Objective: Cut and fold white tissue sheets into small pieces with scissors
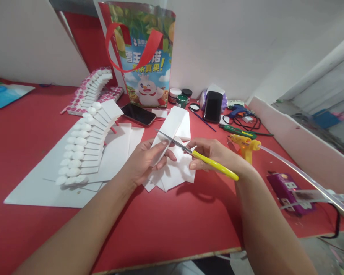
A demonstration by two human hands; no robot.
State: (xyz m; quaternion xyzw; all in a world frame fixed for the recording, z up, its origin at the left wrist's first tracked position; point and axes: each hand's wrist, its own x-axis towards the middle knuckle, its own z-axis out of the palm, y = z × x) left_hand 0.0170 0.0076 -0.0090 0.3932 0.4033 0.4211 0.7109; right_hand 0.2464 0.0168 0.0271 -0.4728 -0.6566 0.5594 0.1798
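The red worktop carries a loose fan of white pieces beneath the two hands. Over it slant yellow-handled scissors, held in the grip of the right hand; they look rigid and probably smooth, so they should be steadiest taken by the handle. Smaller is the white strip, between the fan and the far things, its near end pinched in the grip of the left hand, thumb just beside the blade crossing it. It looks light, fairly stiff yet easily creased; a flat pinch farther from the blade would suit it.
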